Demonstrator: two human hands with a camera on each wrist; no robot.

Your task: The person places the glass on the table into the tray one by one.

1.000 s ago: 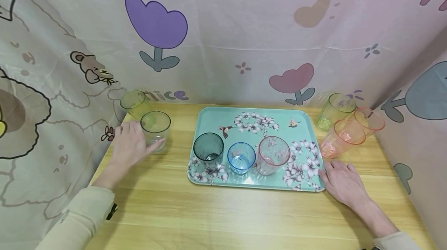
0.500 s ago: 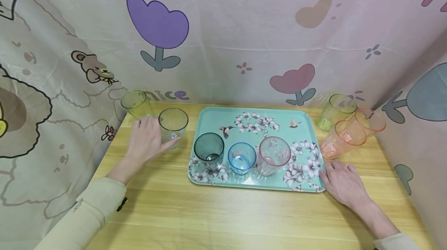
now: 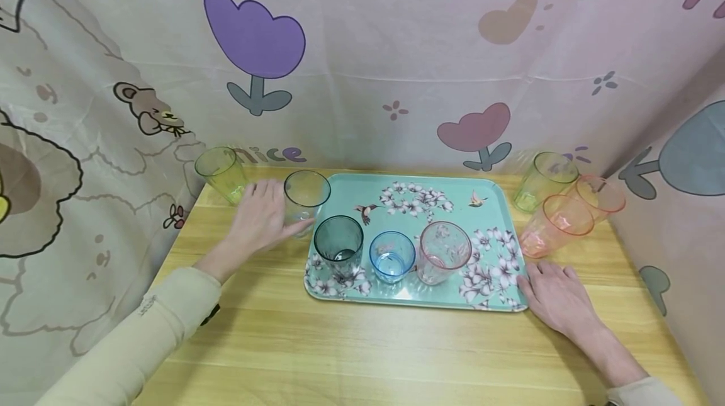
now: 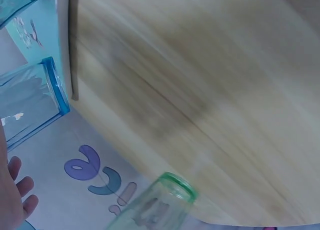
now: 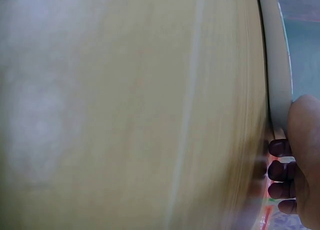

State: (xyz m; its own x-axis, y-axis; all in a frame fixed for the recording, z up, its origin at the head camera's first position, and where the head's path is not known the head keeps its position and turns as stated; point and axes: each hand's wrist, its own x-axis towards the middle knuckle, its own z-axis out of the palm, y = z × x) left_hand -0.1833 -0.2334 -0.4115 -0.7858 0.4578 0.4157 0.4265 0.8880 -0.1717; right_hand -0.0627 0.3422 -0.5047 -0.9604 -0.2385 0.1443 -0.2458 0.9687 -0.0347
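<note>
My left hand [image 3: 260, 217] grips a clear tumbler with a dark rim [image 3: 308, 195] at the left edge of the turquoise flowered tray [image 3: 408, 296]. In the left wrist view that tumbler [image 4: 30, 102] looks blue, its base close to the tray's edge. On the tray stand a dark grey-green tumbler [image 3: 338, 248], a short blue tumbler [image 3: 392, 258] and a pink tumbler [image 3: 443, 255]. My right hand [image 3: 557, 296] rests on the table at the tray's near right corner, thumb touching the rim; its fingers [image 5: 282, 170] show beside the edge in the right wrist view.
A yellow-green glass [image 3: 223, 176] stands at the table's far left. To the tray's right are another yellow-green glass [image 3: 540, 186] and two orange-pink glasses, one in front [image 3: 555, 226], one behind [image 3: 603, 195]. A printed curtain [image 3: 362, 47] hangs around the wooden table [image 3: 362, 355].
My left hand has carried the clear tumbler rightward, from beside the yellow-green glass to the tray's left edge. My right hand and the tumblers on the tray have stayed put.
</note>
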